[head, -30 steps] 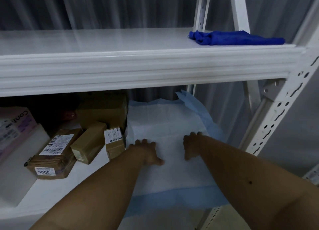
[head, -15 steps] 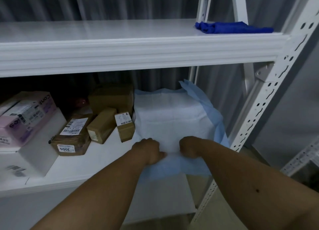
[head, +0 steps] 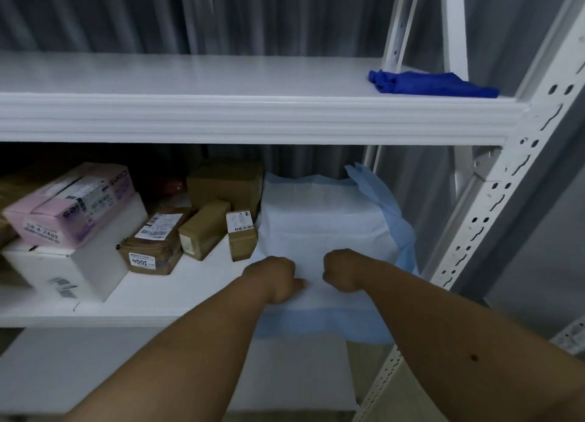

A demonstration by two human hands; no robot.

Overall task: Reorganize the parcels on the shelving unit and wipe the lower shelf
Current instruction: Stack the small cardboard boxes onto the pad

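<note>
While both fists grip the white pad (head: 326, 231), left hand (head: 273, 279), right hand (head: 342, 271), brown parcels (head: 205, 230) beside.

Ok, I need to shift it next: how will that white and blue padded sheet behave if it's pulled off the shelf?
The padded sheet probably flops: its blue border already droops over the shelf edge. It looks light and thin, with rumpled edges at the back. It should slide easily, since both the left hand and right hand grip it bunched.

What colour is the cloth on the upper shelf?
Dark blue cloth, clearest in the head view, right end of upper shelf.
</note>
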